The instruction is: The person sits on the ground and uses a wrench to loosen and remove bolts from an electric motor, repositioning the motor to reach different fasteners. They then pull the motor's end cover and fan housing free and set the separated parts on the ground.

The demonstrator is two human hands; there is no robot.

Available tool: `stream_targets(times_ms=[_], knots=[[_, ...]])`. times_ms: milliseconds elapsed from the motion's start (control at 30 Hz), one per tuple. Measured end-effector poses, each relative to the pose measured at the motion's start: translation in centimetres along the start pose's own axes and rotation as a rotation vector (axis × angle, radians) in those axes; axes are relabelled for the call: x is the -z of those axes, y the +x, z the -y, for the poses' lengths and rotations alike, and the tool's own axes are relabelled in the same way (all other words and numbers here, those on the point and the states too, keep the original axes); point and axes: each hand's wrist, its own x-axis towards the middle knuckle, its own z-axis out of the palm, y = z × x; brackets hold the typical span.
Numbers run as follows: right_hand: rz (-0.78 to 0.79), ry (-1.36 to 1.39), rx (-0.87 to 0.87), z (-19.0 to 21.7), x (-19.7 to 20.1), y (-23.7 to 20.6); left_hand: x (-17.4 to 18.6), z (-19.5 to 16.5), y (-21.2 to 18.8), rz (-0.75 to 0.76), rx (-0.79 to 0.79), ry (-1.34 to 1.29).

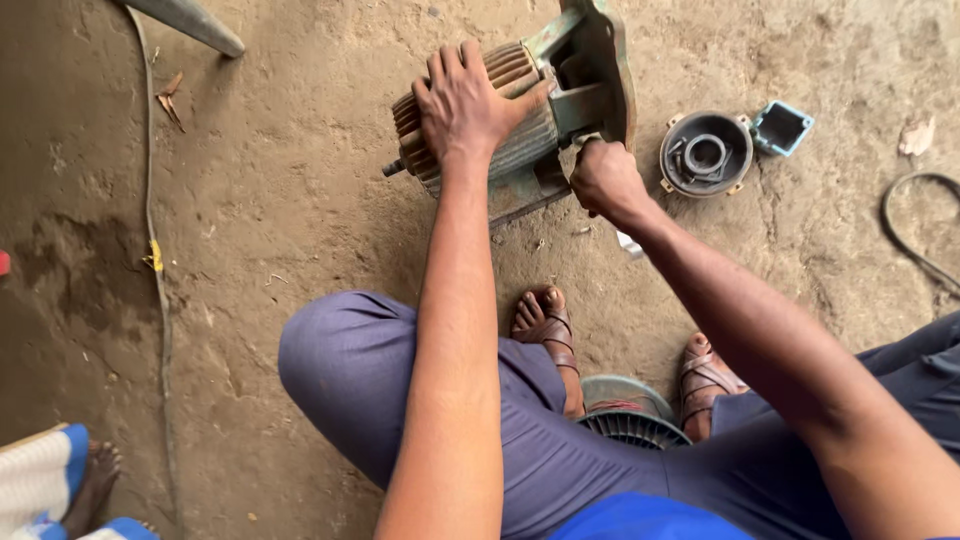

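Pressing down on the ribbed body of the electric motor [520, 110], our left hand [462, 100] lies flat and spread, fingers splayed over its top. The motor rests on the dirt floor [280, 200], just ahead of our sandalled feet. Our right hand [603, 178] is clenched into a fist against the motor's green base, just beside the left; what it grips we cannot tell. A round end cover [705, 153] sits nearby to the right.

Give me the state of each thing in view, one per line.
Motor: lying on its side, end cover off.
Left hand: flat on the ribbed casing.
Right hand: fisted at the motor's base.
End cover: removed, on the ground.
Terminal box cover: off, hollow side up.
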Motion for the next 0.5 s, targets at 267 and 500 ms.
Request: stream_targets(times_ms=[267, 500], knots=[[-0.353, 0.157, 0.435, -3.0, -3.9, 0.9, -1.0, 0.7, 0.5, -0.057, -0.054, 0.032], [-0.423, -0.086, 0.565, -4.7, -5.0, 2.9, -2.0, 0.9, 0.2, -0.028, -0.017, 0.037]])
